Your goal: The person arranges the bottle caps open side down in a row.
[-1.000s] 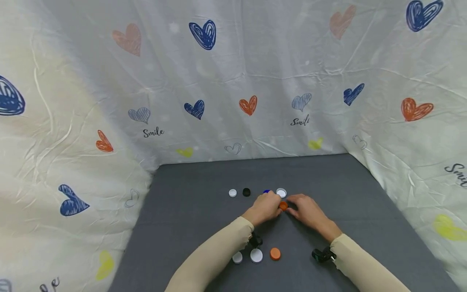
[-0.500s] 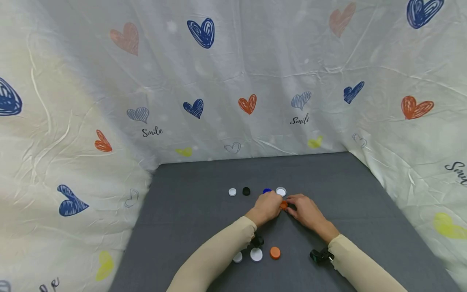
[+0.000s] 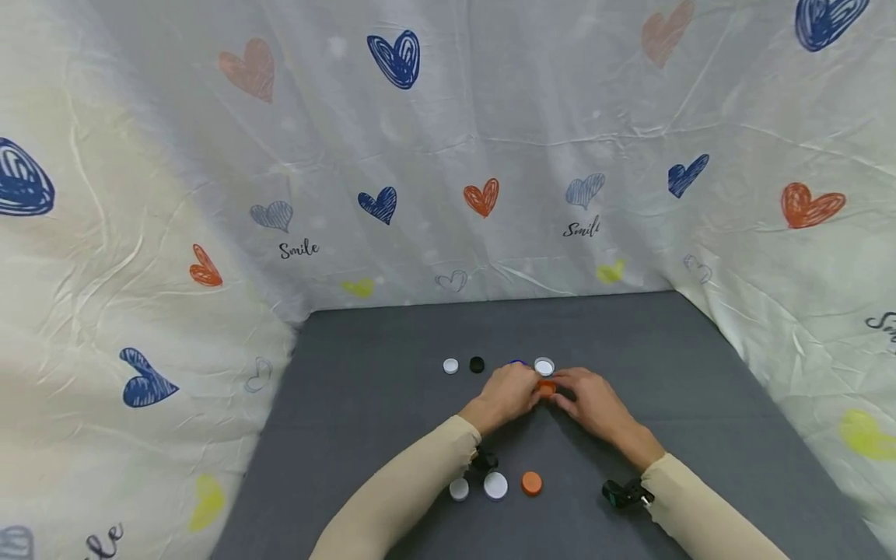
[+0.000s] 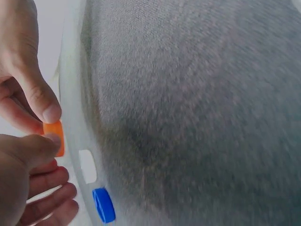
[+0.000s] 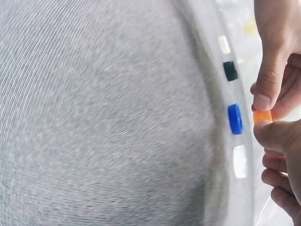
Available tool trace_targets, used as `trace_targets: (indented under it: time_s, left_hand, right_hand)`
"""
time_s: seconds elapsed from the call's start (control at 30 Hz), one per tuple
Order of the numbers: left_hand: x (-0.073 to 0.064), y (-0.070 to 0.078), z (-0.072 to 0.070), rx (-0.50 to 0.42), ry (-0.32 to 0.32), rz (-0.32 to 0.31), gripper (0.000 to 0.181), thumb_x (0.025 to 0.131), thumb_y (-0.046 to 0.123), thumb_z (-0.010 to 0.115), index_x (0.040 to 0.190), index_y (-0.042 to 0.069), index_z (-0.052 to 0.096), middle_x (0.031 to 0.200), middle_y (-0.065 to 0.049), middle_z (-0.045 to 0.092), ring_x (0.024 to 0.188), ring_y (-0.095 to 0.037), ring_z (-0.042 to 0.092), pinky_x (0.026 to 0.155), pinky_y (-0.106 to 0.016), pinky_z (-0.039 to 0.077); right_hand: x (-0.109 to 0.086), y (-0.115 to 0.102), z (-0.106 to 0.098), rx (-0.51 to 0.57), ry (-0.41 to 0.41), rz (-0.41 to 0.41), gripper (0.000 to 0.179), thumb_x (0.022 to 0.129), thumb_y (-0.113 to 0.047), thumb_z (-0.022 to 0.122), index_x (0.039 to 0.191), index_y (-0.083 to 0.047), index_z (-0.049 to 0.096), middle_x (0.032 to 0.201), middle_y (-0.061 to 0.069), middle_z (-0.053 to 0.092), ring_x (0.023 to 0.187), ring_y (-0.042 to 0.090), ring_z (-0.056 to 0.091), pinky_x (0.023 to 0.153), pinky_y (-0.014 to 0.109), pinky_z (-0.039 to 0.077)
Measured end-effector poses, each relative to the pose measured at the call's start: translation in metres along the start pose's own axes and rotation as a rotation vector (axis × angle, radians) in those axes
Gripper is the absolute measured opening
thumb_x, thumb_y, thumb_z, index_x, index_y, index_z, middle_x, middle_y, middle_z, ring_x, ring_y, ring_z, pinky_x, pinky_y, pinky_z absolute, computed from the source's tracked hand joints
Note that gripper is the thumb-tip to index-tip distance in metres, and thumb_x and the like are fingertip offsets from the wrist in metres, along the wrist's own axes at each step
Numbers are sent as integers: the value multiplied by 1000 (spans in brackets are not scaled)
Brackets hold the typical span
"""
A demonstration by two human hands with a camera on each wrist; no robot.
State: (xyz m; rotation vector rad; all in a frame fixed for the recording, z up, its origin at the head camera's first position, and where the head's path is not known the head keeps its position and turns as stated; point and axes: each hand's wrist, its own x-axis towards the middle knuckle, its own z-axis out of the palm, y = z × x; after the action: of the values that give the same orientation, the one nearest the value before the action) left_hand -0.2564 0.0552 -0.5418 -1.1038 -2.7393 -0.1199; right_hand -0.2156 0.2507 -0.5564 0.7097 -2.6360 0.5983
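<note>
An orange bottle cap (image 3: 547,388) is held between my two hands just above the grey cloth. My left hand (image 3: 509,391) pinches it from the left, its thumb against the cap in the left wrist view. From the other side my right hand (image 3: 595,403) grips the same cap with thumb and fingers. Both thumbs meet the orange cap (image 5: 262,117) in the right wrist view. Right behind the hands are a blue cap (image 5: 235,119), mostly covered by my left hand in the head view, and a white cap (image 3: 544,366).
Farther left in the back row lie a small white cap (image 3: 450,365) and a black cap (image 3: 477,364). Nearer me sit two white caps, a smaller one (image 3: 459,489) and a larger one (image 3: 495,485), beside another orange cap (image 3: 532,483). A heart-printed curtain (image 3: 420,155) borders the table.
The orange cap between the hands has tipped, so its side shows more than its round face. Both hands stay nearly in place; the head view has shifted slightly.
</note>
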Motion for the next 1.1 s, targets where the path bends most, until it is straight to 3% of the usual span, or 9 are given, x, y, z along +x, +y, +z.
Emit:
trace_targets:
  time_s: [0.2,0.4,0.63,0.97,1.1]
  left_hand:
    - [-8,-10,-13,-23,94,76,12,94,34,70,99,24,75,88,10,73,83,-11,68,68,-30,56]
    - [-15,-19,-27,-66,139,121,20,96,37,69,107,22,76,100,11,75,97,-7,68,82,-26,56]
    - [-28,-27,-46,-72,192,159,23,95,38,70,106,19,76,99,8,75,94,-7,66,83,-23,56]
    - [-51,-40,-72,-67,308,229,26,89,33,77,108,16,76,102,6,74,97,-8,67,90,-24,54]
    - [-61,-46,-81,-70,355,252,28,88,32,79,109,15,75,104,5,75,98,-9,67,91,-25,54]
  right_hand:
    - [5,-8,-9,-9,49,-60,32,83,-21,83,111,-6,76,112,11,73,106,28,68,88,50,55]
    - [12,-19,-20,-15,70,-75,37,83,-23,83,115,-6,75,115,9,72,107,26,68,87,49,56]
    - [19,-34,-29,8,102,-102,39,84,-25,83,117,-7,75,118,6,72,108,25,68,87,47,57]
    - [29,-59,-39,77,172,-201,43,77,-19,88,117,-7,75,118,7,72,109,24,67,86,45,58]
    - [34,-69,-42,91,169,-221,42,80,-23,86,118,-9,74,119,6,71,110,23,67,88,43,58]
